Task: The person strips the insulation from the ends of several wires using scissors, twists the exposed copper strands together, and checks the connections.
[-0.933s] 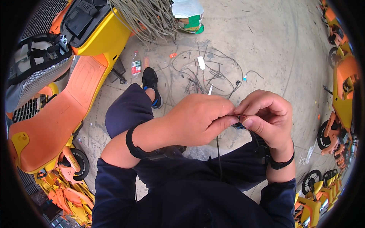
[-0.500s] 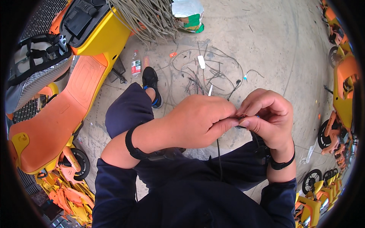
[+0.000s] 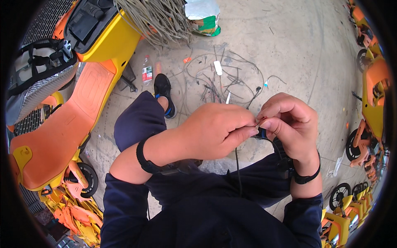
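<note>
My left hand and my right hand meet fingertip to fingertip at the centre of the head view. Both pinch the end of a thin black wire, which hangs down from the fingers across my dark trousers. A small dark connector sits at the wire's end between the fingers, mostly hidden. Each wrist carries a black band. I am seated, with one knee raised and a black shoe on the concrete floor.
A tangle of loose wires lies on the floor ahead. A yellow-and-orange ride-on toy car stands at the left, with a bundle of grey cables above. A plastic bottle stands near the shoe. More orange toy vehicles line the right edge.
Both hands stay pinched on the wire end; the fingers have shifted only slightly.
</note>
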### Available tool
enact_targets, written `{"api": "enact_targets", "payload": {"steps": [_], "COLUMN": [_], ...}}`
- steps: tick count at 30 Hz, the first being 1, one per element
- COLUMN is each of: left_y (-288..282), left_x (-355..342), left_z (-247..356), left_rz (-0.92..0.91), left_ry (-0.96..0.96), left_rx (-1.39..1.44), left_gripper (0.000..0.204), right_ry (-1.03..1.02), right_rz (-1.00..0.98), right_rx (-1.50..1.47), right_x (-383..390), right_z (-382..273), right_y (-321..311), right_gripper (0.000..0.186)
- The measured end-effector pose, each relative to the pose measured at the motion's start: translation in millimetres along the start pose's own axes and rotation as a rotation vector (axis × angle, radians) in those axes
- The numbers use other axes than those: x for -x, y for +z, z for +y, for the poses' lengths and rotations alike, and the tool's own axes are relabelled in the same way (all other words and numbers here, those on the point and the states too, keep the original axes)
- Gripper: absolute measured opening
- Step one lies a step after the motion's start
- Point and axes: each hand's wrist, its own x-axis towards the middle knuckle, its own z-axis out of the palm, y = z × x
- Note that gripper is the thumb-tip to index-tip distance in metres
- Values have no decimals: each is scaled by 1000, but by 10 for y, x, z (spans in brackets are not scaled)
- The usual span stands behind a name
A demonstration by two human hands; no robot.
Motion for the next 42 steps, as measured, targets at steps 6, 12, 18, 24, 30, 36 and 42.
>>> {"api": "enact_targets", "payload": {"steps": [6, 12, 18, 24, 30, 36, 42], "left_y": [1, -14, -29, -40, -9, -117, -361], "left_x": [-7, -1, 8, -1, -6, 2, 119], "left_z": [-25, -72, -55, -33, -52, -72, -103], "left_rz": [52, 39, 55, 70, 79, -11, 94], "left_ry": [22, -49, -83, -127, -74, -61, -319], "left_rx": [15, 133, 161, 173, 117, -4, 62], "left_gripper": [8, 8, 11, 13, 12, 9, 13], "right_ry": [149, 98, 132, 74, -2, 67, 582], "right_rz": [7, 31, 71, 26, 18, 105, 169], "right_rx": [-48, -46, -69, -30, 57, 82, 75], "right_x": [-13, -31, -42, -40, -38, -67, -638], "right_z": [-21, 75, 47, 50, 74, 148, 1098], "right_y": [-30, -15, 5, 7, 20, 7, -386], "right_gripper": [10, 8, 11, 16, 11, 15, 25]}}
